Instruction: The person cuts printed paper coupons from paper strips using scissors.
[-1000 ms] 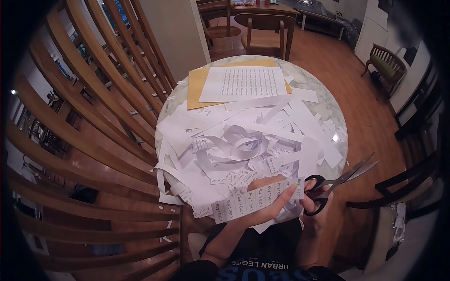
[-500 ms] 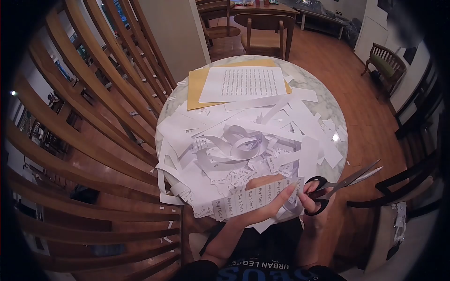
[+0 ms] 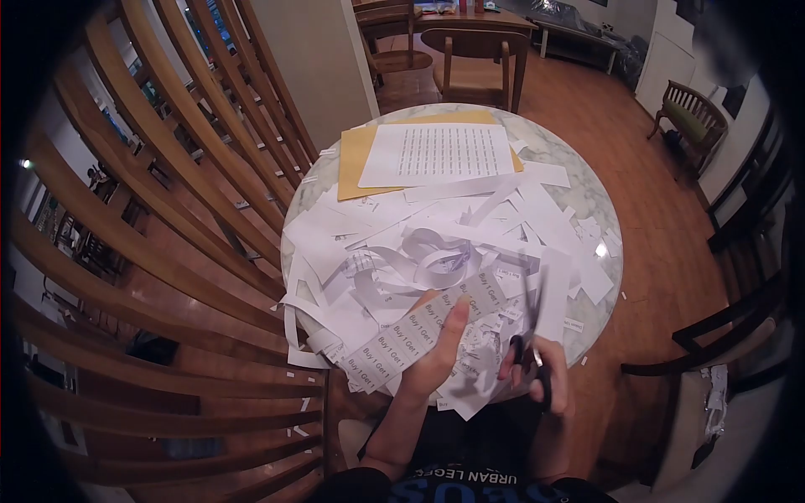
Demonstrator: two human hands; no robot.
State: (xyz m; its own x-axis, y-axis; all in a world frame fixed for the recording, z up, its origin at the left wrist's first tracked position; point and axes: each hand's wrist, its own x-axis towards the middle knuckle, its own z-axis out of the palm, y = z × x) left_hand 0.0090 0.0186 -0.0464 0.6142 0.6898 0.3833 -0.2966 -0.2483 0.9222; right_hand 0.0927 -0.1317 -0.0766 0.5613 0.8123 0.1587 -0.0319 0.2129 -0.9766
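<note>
A strip of paper [image 3: 394,344] printed with repeated "Buy 1 Get 1" lines is pinched in my left hand [image 3: 440,348], thumb on top, slanting up to the right. To its right, my right hand [image 3: 545,373] grips black-handled scissors [image 3: 537,306]. Their blades point away from me and are blurred, apart from the strip. Beneath both hands lies a heap of white paper cuttings [image 3: 402,218], with curled strips [image 3: 436,260] in the middle and small printed slips around them. Part of the heap is hidden behind my hands and the strip.
A printed sheet [image 3: 440,151] rests on a yellow envelope [image 3: 356,163] at the far side of the round marble table [image 3: 579,180]. Wooden slats [image 3: 151,193] rise on the left. A wooden chair [image 3: 474,63] stands beyond; a dark chair [image 3: 696,344] is at right.
The scissors have swung from pointing right to pointing away from me, nearer the table's middle. My left hand has tilted the strip more steeply and shifted it slightly left.
</note>
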